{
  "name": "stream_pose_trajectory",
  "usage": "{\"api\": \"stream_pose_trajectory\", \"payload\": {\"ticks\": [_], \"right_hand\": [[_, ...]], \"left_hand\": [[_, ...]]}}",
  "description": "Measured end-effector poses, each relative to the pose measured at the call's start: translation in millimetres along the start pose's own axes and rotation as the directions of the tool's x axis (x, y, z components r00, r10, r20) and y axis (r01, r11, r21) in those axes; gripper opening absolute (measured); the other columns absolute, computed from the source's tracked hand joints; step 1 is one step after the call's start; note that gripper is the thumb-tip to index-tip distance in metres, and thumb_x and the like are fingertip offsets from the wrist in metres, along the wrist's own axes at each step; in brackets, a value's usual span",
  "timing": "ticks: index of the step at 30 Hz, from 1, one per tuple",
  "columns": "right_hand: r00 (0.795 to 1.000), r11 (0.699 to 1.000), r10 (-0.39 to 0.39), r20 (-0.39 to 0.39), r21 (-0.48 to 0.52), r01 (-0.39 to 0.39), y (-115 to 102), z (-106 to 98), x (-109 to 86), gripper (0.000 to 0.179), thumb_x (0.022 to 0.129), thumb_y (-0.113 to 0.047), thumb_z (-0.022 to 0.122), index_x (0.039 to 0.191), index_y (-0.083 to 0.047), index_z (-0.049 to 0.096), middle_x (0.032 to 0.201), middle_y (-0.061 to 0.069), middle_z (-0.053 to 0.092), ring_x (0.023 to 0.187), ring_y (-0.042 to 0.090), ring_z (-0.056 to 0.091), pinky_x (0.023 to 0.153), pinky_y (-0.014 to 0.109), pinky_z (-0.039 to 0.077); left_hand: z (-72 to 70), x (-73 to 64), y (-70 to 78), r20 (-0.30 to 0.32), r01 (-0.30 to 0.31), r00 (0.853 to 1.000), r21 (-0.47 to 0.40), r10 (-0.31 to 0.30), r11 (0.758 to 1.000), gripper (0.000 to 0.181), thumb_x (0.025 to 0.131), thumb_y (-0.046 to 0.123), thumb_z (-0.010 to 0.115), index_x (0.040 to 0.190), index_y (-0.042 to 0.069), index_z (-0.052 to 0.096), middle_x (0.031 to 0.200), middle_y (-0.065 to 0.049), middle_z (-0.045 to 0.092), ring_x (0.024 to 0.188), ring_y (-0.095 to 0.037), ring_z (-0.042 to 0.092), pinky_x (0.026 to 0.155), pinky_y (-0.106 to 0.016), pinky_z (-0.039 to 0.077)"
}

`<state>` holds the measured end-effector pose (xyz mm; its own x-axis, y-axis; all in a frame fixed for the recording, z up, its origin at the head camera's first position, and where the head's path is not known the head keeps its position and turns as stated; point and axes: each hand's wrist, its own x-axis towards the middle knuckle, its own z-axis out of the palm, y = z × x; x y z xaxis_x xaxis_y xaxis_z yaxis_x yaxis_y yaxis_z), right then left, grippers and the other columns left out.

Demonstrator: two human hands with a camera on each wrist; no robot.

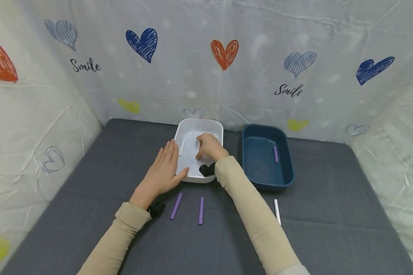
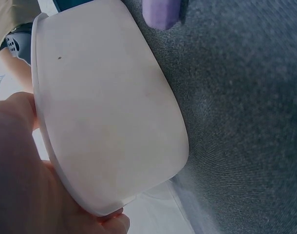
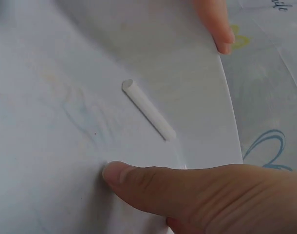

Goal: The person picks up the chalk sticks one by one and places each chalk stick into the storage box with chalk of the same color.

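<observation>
My left hand (image 1: pixel 163 168) rests along the left rim of a white basin (image 1: pixel 201 180), fingers straight and thumb spread over the near corner. In the left wrist view the outer wall of that basin (image 2: pixel 109 107) fills the middle. Inside it, my right hand (image 1: pixel 210 148) pinches a white chalk stick (image 1: pixel 198 145) between thumb and fingers. From the right wrist, the thumb (image 3: pixel 143 187) hides most of that stick. Another white chalk stick (image 3: pixel 148 111) lies on the basin floor, left of the right hand in the head view.
To the right stands a dark blue basin (image 1: pixel 261 182) holding a purple chalk stick (image 1: pixel 276 154). Two purple sticks, left (image 1: pixel 176 206) and right (image 1: pixel 201 211), lie before the white basin. A white stick (image 1: pixel 277 211) lies before the blue one. A printed curtain (image 1: pixel 192 84) hangs behind the grey tabletop.
</observation>
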<state>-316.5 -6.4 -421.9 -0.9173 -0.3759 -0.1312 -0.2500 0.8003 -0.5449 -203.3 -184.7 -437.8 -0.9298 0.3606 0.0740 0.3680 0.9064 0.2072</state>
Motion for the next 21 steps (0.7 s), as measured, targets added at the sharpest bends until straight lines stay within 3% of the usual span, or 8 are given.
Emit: {"api": "stream_pose_trajectory", "payload": {"ticks": [6, 21], "right_hand": [[1.000, 1.000, -0.012, -0.013, 0.014, 0.012, 1.2, 1.6, 1.2, 0.072, 0.066, -0.007, 0.092, 0.133, -0.004, 0.064, 0.128, 0.011, 0.065, 0.119, 0.025, 0.056, 0.103, 0.033, 0.044], [1.000, 0.999, -0.006, -0.025, 0.032, 0.007, 3.9, 3.8, 5.2, 0.074, 0.064, -0.009, 0.094, 0.132, -0.004, 0.065, 0.131, 0.011, 0.064, 0.122, 0.024, 0.054, 0.106, 0.032, 0.042]], "left_hand": [[-1.1, 0.5, 0.7, 0.007, 0.004, 1.000, 0.003, -0.004, 1.000, 0.090, 0.101, 0.050, 0.043, 0.153, -0.013, 0.005, 0.162, -0.028, -0.004, 0.150, -0.038, -0.004, 0.120, -0.052, 0.003], [-1.5, 1.6, 2.0, 0.008, 0.001, 1.000, -0.005, -0.001, 1.000, 0.090, 0.101, 0.049, 0.043, 0.153, -0.013, 0.004, 0.162, -0.028, -0.004, 0.150, -0.038, -0.004, 0.120, -0.052, 0.004]]}}
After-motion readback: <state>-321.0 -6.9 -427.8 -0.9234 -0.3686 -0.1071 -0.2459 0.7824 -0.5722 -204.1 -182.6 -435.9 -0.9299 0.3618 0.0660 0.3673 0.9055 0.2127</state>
